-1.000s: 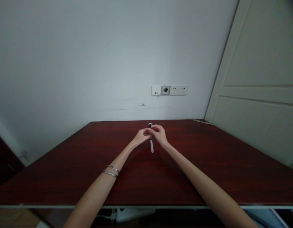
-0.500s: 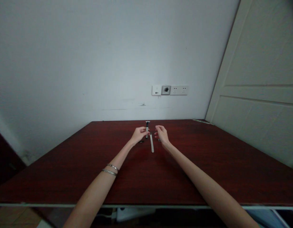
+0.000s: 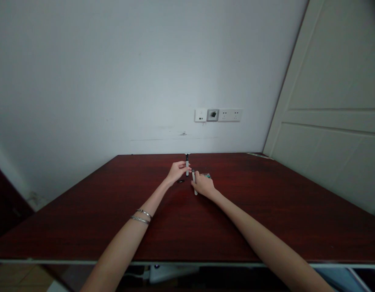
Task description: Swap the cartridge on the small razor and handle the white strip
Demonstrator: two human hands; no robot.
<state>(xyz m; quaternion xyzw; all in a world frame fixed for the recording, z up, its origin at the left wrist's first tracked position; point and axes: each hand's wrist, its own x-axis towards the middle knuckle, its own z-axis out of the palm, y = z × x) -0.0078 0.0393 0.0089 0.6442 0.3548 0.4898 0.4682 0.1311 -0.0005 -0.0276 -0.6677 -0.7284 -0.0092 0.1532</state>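
Observation:
My left hand (image 3: 176, 172) is closed in a pinch around a razor (image 3: 187, 168), which stands upright with a pale handle, dark neck and T-shaped head on top. To the right lies a slim white handle (image 3: 194, 177) with a dark tip at its far end and a small hole at its near end. The fingers of my right hand (image 3: 203, 185) are closed on the middle of that handle, hiding part of it. On the table just below my left hand is a small black piece (image 3: 180, 181), too small to name.
Behind my right hand, a small flat coloured packet (image 3: 207, 175) lies on the dark red-brown table (image 3: 163, 227). A thin pale strip (image 3: 259, 155) rests at the back right edge. Wall sockets (image 3: 229, 115) sit above the table, with a white door (image 3: 333, 121) at right.
My right hand has moved left and nearer to me, from hovering beside the slim white handle to gripping it. The coloured packet now shows more. My left hand still holds the razor upright.

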